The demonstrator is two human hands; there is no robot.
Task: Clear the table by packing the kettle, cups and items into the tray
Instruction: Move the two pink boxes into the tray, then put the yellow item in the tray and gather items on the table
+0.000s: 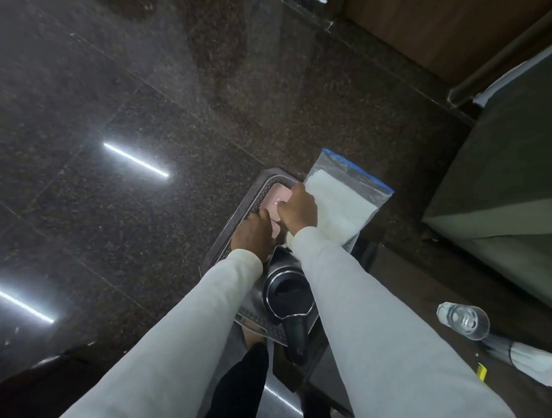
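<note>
Near the middle of the frame, slightly right and low, a metal tray (pixel 236 210) with a perforated floor lies over a dark speckled floor (pixel 114 88); what carries it cannot be told. At its lower end stands a steel kettle (pixel 288 292) with a black lid, its black handle pointing toward the bottom of the frame, past the tray's edge. Above the kettle, pink packets (pixel 277 197) lie on the tray's floor. A clear zip bag (pixel 342 199) with a blue strip along its top and white contents rests over the tray's upper right corner, part of it outside the rim.

Both arms in pale sleeves reach up from the bottom of the frame. The left hand (pixel 256 231) is curled, knuckles up, on the pink packets; whether it grips one cannot be told. The right hand (pixel 298 207) is closed, its fingers at the bag's left edge and on the packets.

At lower right, on a dark bench (pixel 424 280), a clear glass (pixel 464 319) lies on its side, beside a white wrapped item (pixel 535 363).
</note>
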